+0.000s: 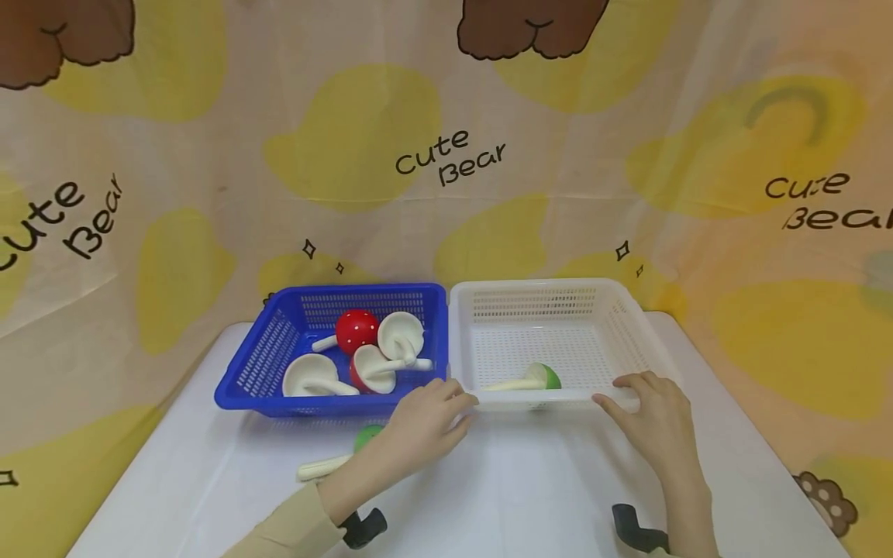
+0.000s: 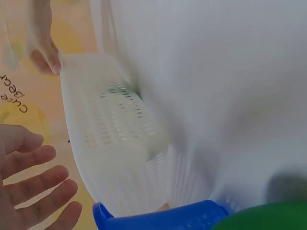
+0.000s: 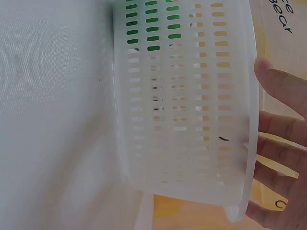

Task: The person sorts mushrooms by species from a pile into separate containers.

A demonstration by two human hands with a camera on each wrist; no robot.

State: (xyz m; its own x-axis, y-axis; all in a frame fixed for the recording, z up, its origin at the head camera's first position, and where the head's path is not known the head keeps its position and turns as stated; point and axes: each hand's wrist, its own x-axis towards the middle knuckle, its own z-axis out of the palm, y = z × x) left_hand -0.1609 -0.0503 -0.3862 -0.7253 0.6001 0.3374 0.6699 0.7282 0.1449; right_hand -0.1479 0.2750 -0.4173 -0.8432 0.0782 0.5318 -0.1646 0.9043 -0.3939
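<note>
My right hand [image 1: 656, 418] grips the front rim of the white basket [image 1: 537, 398] near its right corner, thumb outside and fingers over the edge. At that basket's front left corner is my left hand [image 1: 432, 418], its fingers [image 2: 41, 184] spread and apart from the rim in the left wrist view. Inside the white basket lies a green-capped toy mushroom [image 1: 547, 377]. The blue basket [image 1: 261, 401] beside it holds several toy mushrooms, among them a red one with white dots [image 1: 357, 332]. Another green-capped toy mushroom [image 1: 324, 468] lies on the table, partly hidden by my left forearm.
Both baskets stand side by side on a white-covered table [image 1: 516, 496]. Behind them hangs a patterned cloth [image 1: 349, 139] with bear prints. Black wrist mounts [image 1: 364, 528] show at both of my wrists.
</note>
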